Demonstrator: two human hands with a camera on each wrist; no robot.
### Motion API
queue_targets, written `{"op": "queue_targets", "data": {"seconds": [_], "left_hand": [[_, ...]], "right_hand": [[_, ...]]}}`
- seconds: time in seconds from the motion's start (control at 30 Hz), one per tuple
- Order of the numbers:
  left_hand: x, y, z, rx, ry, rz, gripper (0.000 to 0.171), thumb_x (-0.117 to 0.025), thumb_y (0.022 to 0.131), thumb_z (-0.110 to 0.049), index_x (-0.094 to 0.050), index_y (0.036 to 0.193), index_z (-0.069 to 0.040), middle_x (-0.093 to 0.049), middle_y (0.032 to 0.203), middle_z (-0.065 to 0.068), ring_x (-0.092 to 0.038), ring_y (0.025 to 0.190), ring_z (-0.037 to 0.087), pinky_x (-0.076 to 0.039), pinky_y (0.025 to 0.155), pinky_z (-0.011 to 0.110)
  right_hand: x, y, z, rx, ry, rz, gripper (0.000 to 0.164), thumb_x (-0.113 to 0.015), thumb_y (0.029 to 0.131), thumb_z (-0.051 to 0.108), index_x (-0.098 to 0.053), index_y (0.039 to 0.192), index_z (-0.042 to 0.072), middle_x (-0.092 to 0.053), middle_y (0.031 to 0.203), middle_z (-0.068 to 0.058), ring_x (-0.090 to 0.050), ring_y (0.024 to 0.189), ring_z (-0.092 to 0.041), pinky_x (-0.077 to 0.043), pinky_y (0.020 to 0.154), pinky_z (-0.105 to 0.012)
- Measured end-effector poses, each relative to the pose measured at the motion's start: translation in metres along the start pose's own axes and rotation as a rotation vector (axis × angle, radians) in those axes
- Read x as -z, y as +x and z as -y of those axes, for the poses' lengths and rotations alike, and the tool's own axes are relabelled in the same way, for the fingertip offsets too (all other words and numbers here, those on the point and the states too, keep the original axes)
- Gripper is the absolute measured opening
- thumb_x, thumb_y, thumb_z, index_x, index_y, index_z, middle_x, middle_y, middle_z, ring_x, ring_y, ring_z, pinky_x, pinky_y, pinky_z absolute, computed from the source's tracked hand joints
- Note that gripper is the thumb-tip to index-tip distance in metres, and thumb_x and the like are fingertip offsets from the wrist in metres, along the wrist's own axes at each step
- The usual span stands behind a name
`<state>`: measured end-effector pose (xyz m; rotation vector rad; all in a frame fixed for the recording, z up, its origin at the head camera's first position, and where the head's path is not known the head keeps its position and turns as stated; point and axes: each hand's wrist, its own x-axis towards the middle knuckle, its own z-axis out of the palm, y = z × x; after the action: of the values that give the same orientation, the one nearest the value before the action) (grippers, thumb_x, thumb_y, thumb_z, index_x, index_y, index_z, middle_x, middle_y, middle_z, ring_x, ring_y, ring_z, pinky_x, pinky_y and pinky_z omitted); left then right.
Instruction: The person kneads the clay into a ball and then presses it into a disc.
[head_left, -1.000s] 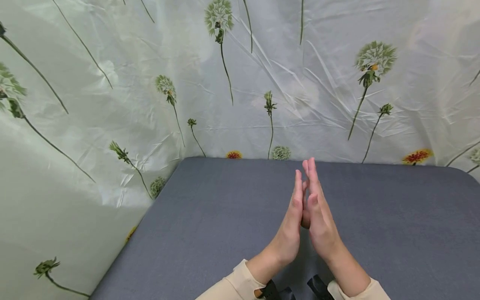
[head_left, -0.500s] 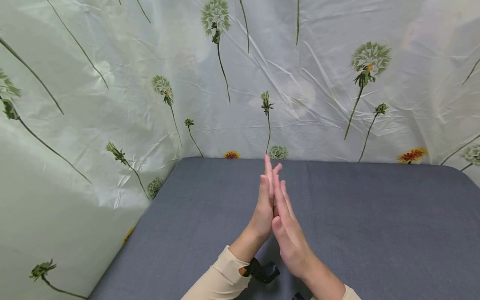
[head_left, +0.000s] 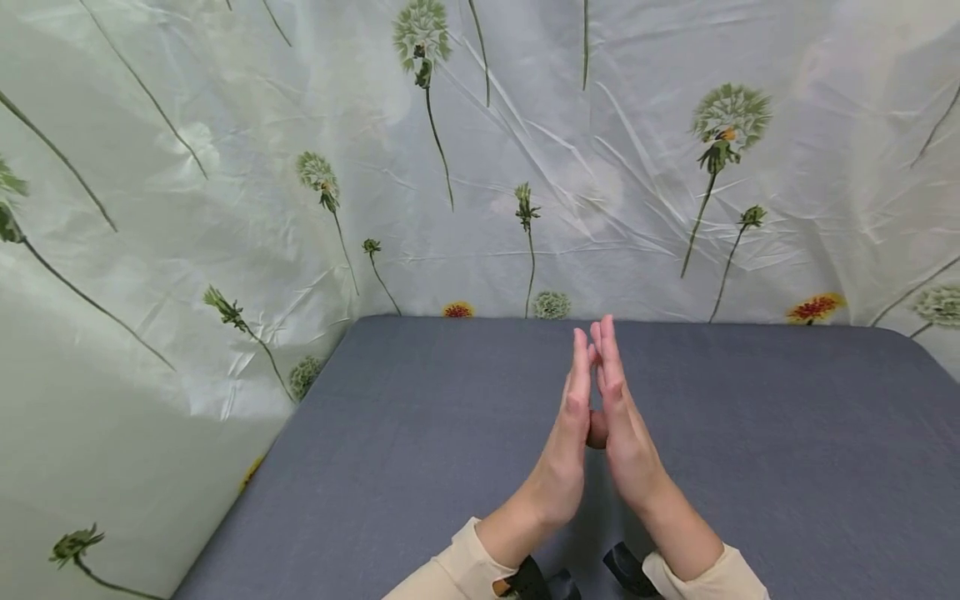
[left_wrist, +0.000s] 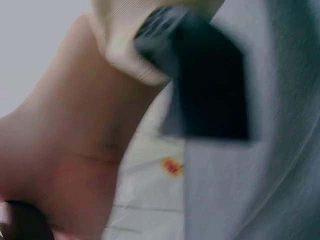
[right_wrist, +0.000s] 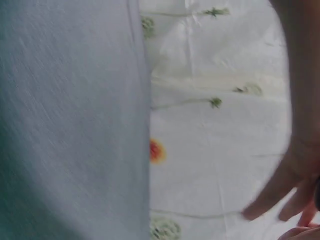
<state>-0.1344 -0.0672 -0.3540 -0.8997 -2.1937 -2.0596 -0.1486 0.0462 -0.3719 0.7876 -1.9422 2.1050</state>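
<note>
A small brown ball (head_left: 597, 430) sits between my two palms, its lower side showing in the head view. My left hand (head_left: 566, 450) presses on it from the left, with fingers straight and pointing up and forward. From the right, my right hand (head_left: 628, 442) faces it the same way, its fingers also straight. The fingertips lean close together, while the wrists stand apart above the grey surface. A dark rounded part of the ball (left_wrist: 25, 222) also shows low in the left wrist view. The hands cover most of it.
A grey padded surface (head_left: 420, 450) lies beneath the hands. Behind it and along its left side hangs a pale curtain (head_left: 480, 167) printed with dandelions and flowers. Black wrist cameras (head_left: 630, 570) are strapped below both cream sleeves (head_left: 465, 567).
Half a second ago the hands were farther left, the left one farther forward. They have slid past each other and moved right; now they stand nearly level and the ball shows more.
</note>
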Motion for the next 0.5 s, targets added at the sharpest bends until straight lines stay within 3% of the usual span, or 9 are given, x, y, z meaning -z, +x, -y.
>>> {"op": "queue_targets", "data": {"seconds": [0.1,0.13,0.2,0.27,0.37,0.4,0.43,0.5], "left_hand": [[0.014,0.003,-0.004,-0.026,-0.03,-0.075,0.089,-0.002,0.102,-0.082,0.018,0.171,-0.029,-0.001,0.182,-0.005,0.001,0.169,0.018,0.0,0.133,0.063],[0.019,0.005,-0.005,-0.033,-0.048,-0.103,0.092,-0.004,0.101,-0.085,0.017,0.171,-0.03,-0.003,0.182,-0.003,0.0,0.17,0.019,-0.001,0.133,0.064],[0.029,0.008,-0.005,-0.041,-0.089,-0.16,0.097,-0.009,0.098,-0.09,0.016,0.172,-0.032,-0.008,0.182,0.0,-0.002,0.17,0.022,-0.003,0.133,0.064],[0.038,0.012,-0.004,-0.046,-0.118,-0.208,0.101,-0.013,0.097,-0.092,0.015,0.172,-0.03,-0.011,0.181,0.003,-0.003,0.17,0.024,-0.005,0.134,0.065],[0.048,0.016,0.0,-0.045,-0.14,-0.257,0.105,-0.016,0.096,-0.093,0.014,0.173,-0.028,-0.017,0.18,0.006,-0.004,0.17,0.025,-0.004,0.134,0.064],[0.05,0.017,0.001,-0.043,-0.137,-0.269,0.106,-0.015,0.096,-0.093,0.014,0.173,-0.027,-0.019,0.18,0.006,-0.005,0.17,0.025,-0.003,0.135,0.064],[0.051,0.017,0.002,-0.038,-0.135,-0.28,0.106,-0.015,0.095,-0.094,0.013,0.173,-0.028,-0.02,0.179,0.005,-0.006,0.17,0.024,-0.003,0.135,0.063],[0.054,0.018,0.003,-0.034,-0.124,-0.298,0.106,-0.016,0.095,-0.094,0.012,0.173,-0.028,-0.022,0.178,0.004,-0.009,0.17,0.023,-0.002,0.135,0.062]], "right_hand": [[-0.014,-0.004,-0.007,-0.025,-0.023,0.052,0.061,-0.015,0.118,0.046,0.006,0.174,0.03,0.007,0.183,0.003,0.009,0.168,-0.023,-0.01,0.134,-0.038],[-0.019,-0.005,-0.008,-0.023,-0.036,0.075,0.06,-0.015,0.119,0.042,0.006,0.174,0.029,0.008,0.182,0.002,0.008,0.168,-0.023,-0.01,0.134,-0.047],[-0.028,-0.009,-0.01,-0.021,-0.086,0.116,0.059,-0.017,0.12,0.035,0.006,0.174,0.028,0.005,0.183,-0.001,-0.008,0.166,-0.025,-0.022,0.129,-0.054],[-0.035,-0.011,-0.01,-0.032,-0.106,0.152,0.06,-0.021,0.119,0.028,0.006,0.174,0.028,0.005,0.183,-0.004,-0.009,0.166,-0.03,-0.021,0.124,-0.069],[-0.039,-0.012,-0.008,-0.072,-0.115,0.189,0.064,-0.028,0.118,0.022,0.003,0.174,0.028,0.003,0.183,-0.006,-0.008,0.165,-0.037,-0.018,0.123,-0.076],[-0.04,-0.012,-0.007,-0.087,-0.102,0.2,0.066,-0.03,0.117,0.021,0.002,0.174,0.028,0.003,0.183,-0.007,0.001,0.167,-0.038,-0.012,0.123,-0.08],[-0.04,-0.012,-0.006,-0.098,-0.096,0.208,0.067,-0.033,0.117,0.019,0.001,0.174,0.028,0.003,0.183,-0.006,0.005,0.168,-0.038,-0.009,0.123,-0.08],[-0.039,-0.012,-0.006,-0.098,-0.113,0.22,0.069,-0.037,0.116,0.016,-0.002,0.175,0.026,0.001,0.183,-0.006,0.003,0.168,-0.034,-0.014,0.132,-0.065]]}}
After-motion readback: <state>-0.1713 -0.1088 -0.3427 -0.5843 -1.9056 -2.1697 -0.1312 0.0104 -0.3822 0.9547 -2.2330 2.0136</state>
